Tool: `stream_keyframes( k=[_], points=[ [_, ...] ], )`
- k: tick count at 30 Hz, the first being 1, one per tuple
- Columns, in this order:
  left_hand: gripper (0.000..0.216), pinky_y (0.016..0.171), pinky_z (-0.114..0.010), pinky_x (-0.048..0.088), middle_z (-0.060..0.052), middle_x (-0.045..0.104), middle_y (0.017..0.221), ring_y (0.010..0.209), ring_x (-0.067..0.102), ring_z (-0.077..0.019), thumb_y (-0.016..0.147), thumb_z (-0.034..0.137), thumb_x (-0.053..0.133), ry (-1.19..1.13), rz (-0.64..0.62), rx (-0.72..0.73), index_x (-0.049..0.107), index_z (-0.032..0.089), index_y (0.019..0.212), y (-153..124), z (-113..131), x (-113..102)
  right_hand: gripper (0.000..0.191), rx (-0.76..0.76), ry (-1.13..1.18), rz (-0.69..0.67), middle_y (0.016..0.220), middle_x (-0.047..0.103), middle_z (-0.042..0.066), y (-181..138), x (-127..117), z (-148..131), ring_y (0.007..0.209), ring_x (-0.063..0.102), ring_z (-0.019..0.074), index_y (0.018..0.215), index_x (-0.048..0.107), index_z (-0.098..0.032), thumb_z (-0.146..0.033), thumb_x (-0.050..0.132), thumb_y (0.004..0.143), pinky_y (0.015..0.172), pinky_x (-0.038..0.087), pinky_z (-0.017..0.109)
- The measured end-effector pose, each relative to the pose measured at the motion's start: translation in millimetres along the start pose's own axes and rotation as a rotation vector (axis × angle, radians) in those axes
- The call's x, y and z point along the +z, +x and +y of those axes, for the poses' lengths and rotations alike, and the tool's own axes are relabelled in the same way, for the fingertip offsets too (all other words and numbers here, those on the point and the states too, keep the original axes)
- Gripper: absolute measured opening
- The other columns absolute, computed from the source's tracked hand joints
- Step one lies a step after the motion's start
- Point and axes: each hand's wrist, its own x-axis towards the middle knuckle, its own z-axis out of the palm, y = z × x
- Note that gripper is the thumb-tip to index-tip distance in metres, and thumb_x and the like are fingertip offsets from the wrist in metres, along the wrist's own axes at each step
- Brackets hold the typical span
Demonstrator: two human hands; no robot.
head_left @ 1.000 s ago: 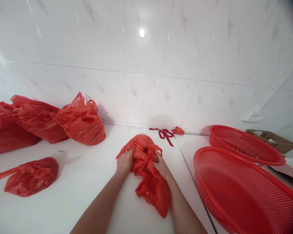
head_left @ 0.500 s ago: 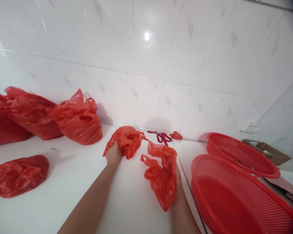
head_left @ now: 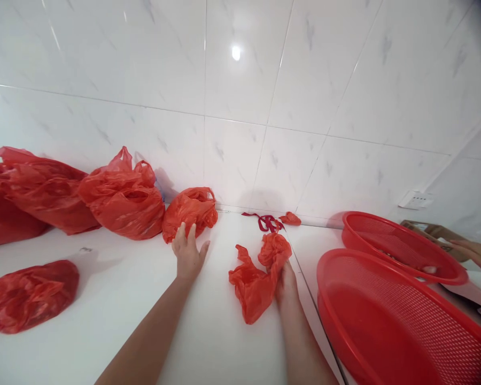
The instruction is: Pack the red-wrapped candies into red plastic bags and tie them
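My left hand [head_left: 187, 253] has its fingers spread just in front of a filled red plastic bag [head_left: 190, 209] near the wall. The fingertips overlap the bag's lower edge; I cannot tell whether they touch it. My right hand [head_left: 285, 282] is closed around a limp, crumpled red plastic bag [head_left: 256, 286] above the white table [head_left: 224, 342]. That bag hides most of the right fingers. Behind it lie a dark red ribbon [head_left: 266, 222] and a small red scrap [head_left: 291, 218].
Several full red bags [head_left: 124, 200] line the wall on the left, and another red bag [head_left: 32, 294] lies in front. To the right are two red baskets [head_left: 356, 321] and a cardboard box [head_left: 420, 231]. Another person's hand [head_left: 479, 254] shows at the right edge.
The left hand has let go of the filled bag, which now sits farther left, against the other bags. The right hand still holds the limp bag. Another person's hand has appeared on the right.
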Motion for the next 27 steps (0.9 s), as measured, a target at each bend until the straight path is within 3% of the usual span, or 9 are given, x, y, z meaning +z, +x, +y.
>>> stream_keyframes(
  k=[4, 7, 9, 11, 14, 19, 23, 27],
  points=[
    [0.072, 0.109, -0.049, 0.025, -0.017, 0.021, 0.151, 0.139, 0.021, -0.0303, 0.085, 0.055, 0.046, -0.238, -0.294, 0.304, 0.023, 0.021, 0.144, -28, 35, -18, 0.034, 0.087, 0.005, 0.031, 0.094, 0.071, 0.002, 12, 0, 16, 0.088, 0.066, 0.0182, 0.103, 0.065, -0.025, -0.016, 0.063, 0.071, 0.079, 0.052, 0.032],
    [0.085, 0.108, -0.051, 0.025, -0.016, 0.026, 0.149, 0.136, 0.024, -0.0349, 0.073, 0.065, 0.057, -0.312, -0.566, 0.540, 0.032, 0.022, 0.141, -47, 65, -25, 0.039, 0.102, 0.005, -0.003, 0.089, 0.071, 0.001, 12, 1, 24, 0.083, 0.066, 0.0192, 0.100, 0.064, -0.023, -0.014, 0.070, 0.063, 0.076, 0.054, 0.033],
    [0.075, 0.107, -0.053, 0.026, -0.013, 0.035, 0.145, 0.132, 0.030, -0.0364, 0.066, 0.060, 0.066, -0.313, -0.703, 0.610, 0.049, 0.025, 0.130, -54, 81, -27, 0.037, 0.121, 0.010, -0.033, 0.086, 0.070, 0.001, 8, 2, 24, 0.078, 0.066, 0.0195, 0.099, 0.064, -0.022, -0.015, 0.070, 0.063, 0.072, 0.055, 0.034],
    [0.049, 0.104, -0.051, 0.030, -0.009, 0.045, 0.137, 0.127, 0.038, -0.0344, 0.066, 0.047, 0.071, -0.302, -0.772, 0.588, 0.063, 0.026, 0.109, -58, 89, -24, 0.036, 0.129, 0.049, -0.035, 0.086, 0.070, 0.001, 5, 1, 23, 0.077, 0.066, 0.0193, 0.101, 0.064, -0.022, -0.018, 0.068, 0.066, 0.070, 0.055, 0.033],
    [0.024, 0.097, -0.044, 0.038, -0.007, 0.056, 0.121, 0.115, 0.048, -0.0282, 0.068, 0.023, 0.066, -0.279, -0.732, 0.440, 0.066, 0.023, 0.092, -56, 83, -12, 0.030, 0.124, 0.183, -0.021, 0.091, 0.070, 0.002, 5, -4, 20, 0.082, 0.065, 0.0184, 0.101, 0.064, -0.022, -0.024, 0.063, 0.071, 0.072, 0.054, 0.032],
    [0.043, 0.092, -0.039, 0.044, -0.008, 0.059, 0.111, 0.105, 0.054, -0.0230, 0.067, 0.002, 0.046, -0.255, -0.526, 0.170, 0.060, 0.021, 0.102, -44, 57, 16, 0.028, 0.144, 0.324, 0.142, 0.095, 0.070, 0.002, 13, -15, 14, 0.084, 0.065, 0.0183, 0.098, 0.065, -0.023, -0.041, 0.057, 0.078, 0.069, 0.054, 0.033],
    [0.055, 0.087, -0.038, 0.047, -0.013, 0.055, 0.119, 0.106, 0.053, -0.0234, 0.068, -0.001, 0.038, -0.178, -0.376, 0.025, 0.048, 0.017, 0.119, -30, 52, 34, 0.036, 0.066, 0.276, 0.107, 0.098, 0.069, 0.003, 13, -16, 8, 0.085, 0.066, 0.0185, 0.108, 0.062, -0.024, -0.044, 0.057, 0.079, 0.068, 0.054, 0.033],
    [0.035, 0.098, -0.046, 0.036, -0.018, 0.044, 0.133, 0.124, 0.040, -0.0306, 0.072, 0.005, 0.048, -0.090, -0.258, -0.013, 0.054, 0.014, 0.106, -18, 58, 44, 0.025, 0.076, 0.215, 0.089, 0.094, 0.070, 0.002, 8, -17, 13, 0.084, 0.065, 0.0183, 0.095, 0.064, -0.023, -0.035, 0.061, 0.073, 0.066, 0.055, 0.032]
  ],
)
